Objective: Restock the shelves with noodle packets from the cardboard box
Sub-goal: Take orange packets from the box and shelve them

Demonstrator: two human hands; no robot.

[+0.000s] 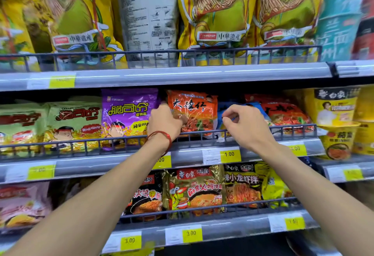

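Note:
An orange noodle packet (pixel 194 112) stands upright on the middle shelf behind the wire rail (pixel 202 133). My left hand (pixel 165 121), with a red string at the wrist, grips the packet's left edge. My right hand (pixel 245 124) pinches the edge of a blue packet (pixel 222 112) just right of the orange one; most of the blue packet is hidden behind my fingers. More red-orange packets (pixel 283 114) lie further right on the same shelf. The cardboard box is not in view.
A purple packet (pixel 127 114) and green packets (pixel 72 122) fill the middle shelf's left side. Yellow cups (pixel 336 122) stand at the right. Tall yellow bags (pixel 218 16) line the top shelf, and dark and gold packets (pixel 194 191) the shelf below.

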